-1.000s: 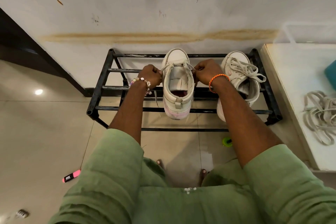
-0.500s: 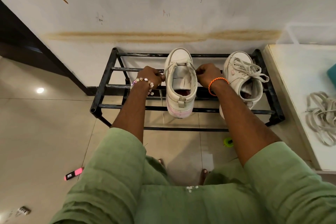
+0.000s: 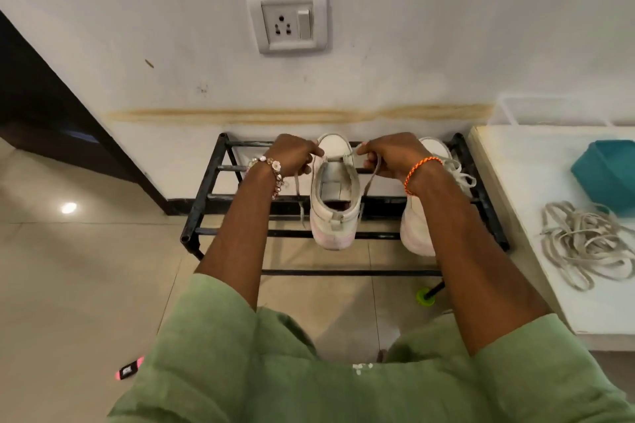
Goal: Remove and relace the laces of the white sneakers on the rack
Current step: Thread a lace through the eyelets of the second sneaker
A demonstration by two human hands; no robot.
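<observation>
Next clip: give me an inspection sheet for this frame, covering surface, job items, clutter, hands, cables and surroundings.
Surface: black metal rack on a tiled floor.
Job's things: middle sneaker on the rack, its lace run across near the toe, ends hanging down both sides; second sneaker beside it, partly hidden.
Clutter: pink marker on the floor; loose laces and a teal tub on the white counter.
Hands: left hand and right hand each pinch the lace.
Cables: nothing seen.
Surroundings: wall socket, stained wall.
</observation>
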